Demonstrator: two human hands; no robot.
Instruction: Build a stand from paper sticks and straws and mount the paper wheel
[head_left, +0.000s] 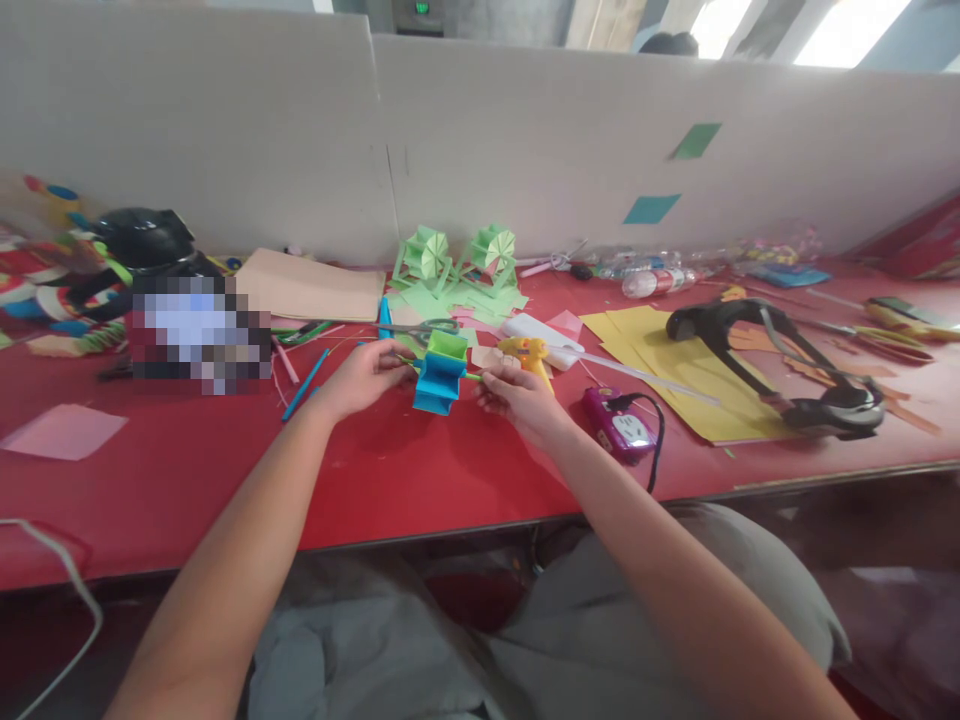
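Bare red surface (420, 480) lies open toward the near edge; the glue gun (526, 352), power strip (619, 424) and scissors (420, 328) crowd behind.

Red surface (390, 490); blue and green paper wheel (441, 372); yellow glue gun (527, 352); purple power strip (619, 424); yellow paper sheets (675, 375); pale green paper models (457, 262); pink paper square (64, 431)

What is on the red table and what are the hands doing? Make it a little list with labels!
left hand: holds one end of a thin stick through the paper wheel
right hand: holds the other end
paper wheel: blue and green, between both hands, above the table
table: red
behind right hand: yellow glue gun
right of it: purple power socket
at back: two green paper wheels
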